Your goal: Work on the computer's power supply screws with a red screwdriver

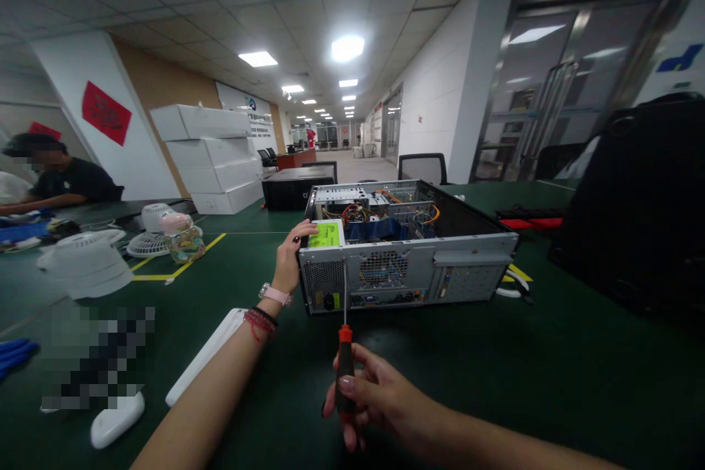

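Note:
An open computer case (474, 253) lies on the green table, its metal rear panel facing me and cables visible inside. At its near left corner sits the power supply (329, 233) with a bright green label. My left hand (289, 257) rests on that corner, fingers spread over the power supply's edge. Wrapped round the handle of a red and black screwdriver (345, 360) is my right hand (374, 393). The screwdriver's shaft points away from me, its tip at the rear panel near the power supply's right edge; exact contact is too small to tell.
White fans, a jar (184, 239), a white mouse (117, 420) and a white bar-shaped object (206, 356) lie on the left. White boxes (214, 176) stand behind. A black bag (633, 213) and pliers (515, 292) are at right. A person sits far left.

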